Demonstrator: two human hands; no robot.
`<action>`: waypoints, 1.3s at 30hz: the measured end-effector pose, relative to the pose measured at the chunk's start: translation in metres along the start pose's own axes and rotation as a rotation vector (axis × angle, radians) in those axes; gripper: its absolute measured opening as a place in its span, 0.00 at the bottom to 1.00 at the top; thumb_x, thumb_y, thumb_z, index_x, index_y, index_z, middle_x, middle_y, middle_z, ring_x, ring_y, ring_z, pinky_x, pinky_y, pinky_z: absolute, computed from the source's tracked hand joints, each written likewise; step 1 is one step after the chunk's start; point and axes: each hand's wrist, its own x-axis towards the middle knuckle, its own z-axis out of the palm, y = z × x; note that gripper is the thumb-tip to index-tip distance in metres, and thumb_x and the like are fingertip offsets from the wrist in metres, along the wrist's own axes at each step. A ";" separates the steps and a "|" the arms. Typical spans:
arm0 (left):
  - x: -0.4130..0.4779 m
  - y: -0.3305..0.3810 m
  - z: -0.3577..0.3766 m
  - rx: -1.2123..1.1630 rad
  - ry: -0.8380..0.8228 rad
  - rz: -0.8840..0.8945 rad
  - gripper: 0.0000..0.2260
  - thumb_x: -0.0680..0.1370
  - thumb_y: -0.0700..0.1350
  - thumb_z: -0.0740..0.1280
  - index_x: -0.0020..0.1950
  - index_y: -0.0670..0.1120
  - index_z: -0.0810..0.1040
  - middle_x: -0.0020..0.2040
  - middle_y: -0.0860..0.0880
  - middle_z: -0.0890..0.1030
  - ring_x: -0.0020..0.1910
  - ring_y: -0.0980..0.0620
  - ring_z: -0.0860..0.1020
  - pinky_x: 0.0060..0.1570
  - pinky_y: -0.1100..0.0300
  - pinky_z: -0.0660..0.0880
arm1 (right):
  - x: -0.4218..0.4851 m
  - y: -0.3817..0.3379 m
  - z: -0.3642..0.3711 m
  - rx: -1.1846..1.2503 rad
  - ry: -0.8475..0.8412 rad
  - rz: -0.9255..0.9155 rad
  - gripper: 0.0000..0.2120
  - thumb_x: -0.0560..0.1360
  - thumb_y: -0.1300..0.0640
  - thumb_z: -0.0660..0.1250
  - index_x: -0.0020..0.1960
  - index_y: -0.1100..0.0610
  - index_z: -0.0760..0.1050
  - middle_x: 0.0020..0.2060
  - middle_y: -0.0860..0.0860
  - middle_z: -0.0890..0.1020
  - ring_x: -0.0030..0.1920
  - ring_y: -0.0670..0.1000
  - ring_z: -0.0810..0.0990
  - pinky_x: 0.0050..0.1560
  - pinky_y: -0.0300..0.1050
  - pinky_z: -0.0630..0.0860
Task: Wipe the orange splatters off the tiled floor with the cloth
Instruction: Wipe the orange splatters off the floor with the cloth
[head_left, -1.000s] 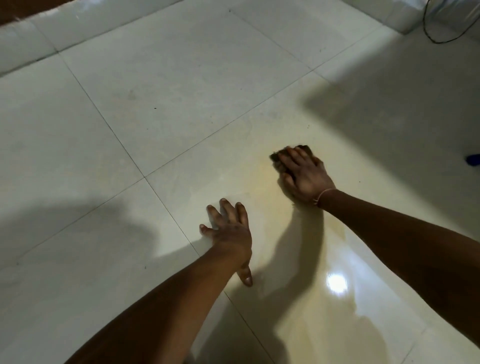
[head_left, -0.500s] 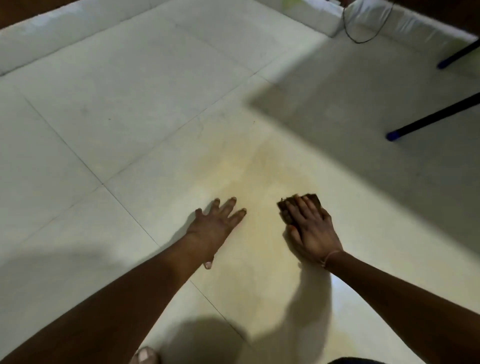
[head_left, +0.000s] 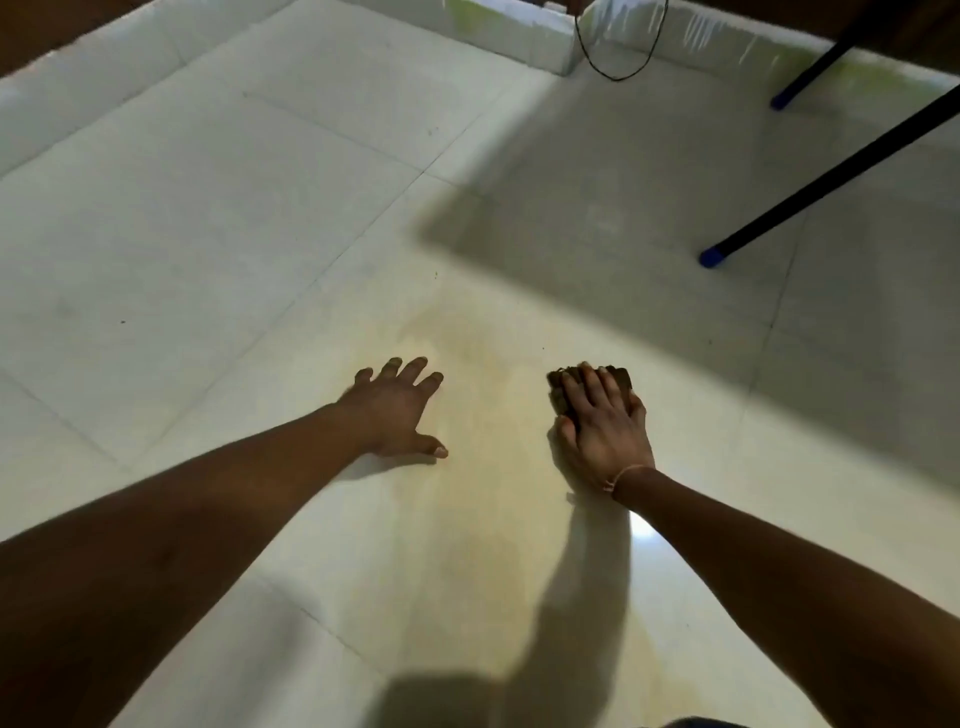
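From the head camera, both bare arms reach forward and down onto the tiled floor (head_left: 218, 218). The right hand (head_left: 605, 434) lies palm-down on a dark brown cloth (head_left: 566, 387), fingers laid flat and pressing it against the tile; only the cloth's far edge and left corner show past the fingertips. A thin thread bracelet (head_left: 626, 475) circles that wrist. The left hand (head_left: 397, 410) is just to the left, apart from the cloth, spread wide and empty, fingers splayed and thumb out, flat on the floor.

A faint orange-yellow smear (head_left: 467, 343) stains the tile between and beyond the two hands, and a paler tint runs back toward the near edge of the view between the arms. The cloth sits at the right side of this smear.

Grout lines cross the floor diagonally; one runs under the left forearm. To the left and ahead the tiles lie open up to a low white ledge (head_left: 519, 36) along the far edge. To the right, two dark legs with blue tips (head_left: 711, 257) stand on shaded floor, well apart from the right hand. A thin black cable (head_left: 618, 78) loops down at the far corner of the ledge.
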 end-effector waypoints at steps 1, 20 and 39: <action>0.012 -0.010 -0.004 -0.001 0.022 0.011 0.45 0.72 0.69 0.64 0.79 0.49 0.48 0.80 0.46 0.45 0.78 0.42 0.47 0.74 0.41 0.52 | 0.018 -0.009 -0.002 -0.012 -0.023 -0.050 0.31 0.74 0.43 0.45 0.77 0.45 0.54 0.78 0.49 0.54 0.77 0.51 0.48 0.72 0.59 0.54; 0.082 -0.112 0.045 -0.143 0.540 0.091 0.28 0.75 0.61 0.60 0.72 0.49 0.68 0.74 0.48 0.67 0.70 0.46 0.67 0.70 0.43 0.60 | 0.234 -0.179 0.007 0.003 -0.053 -0.228 0.28 0.78 0.45 0.48 0.78 0.47 0.55 0.78 0.51 0.57 0.77 0.54 0.51 0.70 0.57 0.53; 0.087 -0.093 0.045 -0.151 0.609 -0.009 0.27 0.76 0.61 0.55 0.67 0.45 0.71 0.73 0.46 0.68 0.70 0.43 0.66 0.70 0.42 0.58 | 0.060 -0.071 0.012 0.021 0.063 0.125 0.30 0.75 0.45 0.49 0.77 0.47 0.57 0.77 0.52 0.59 0.77 0.54 0.53 0.70 0.59 0.56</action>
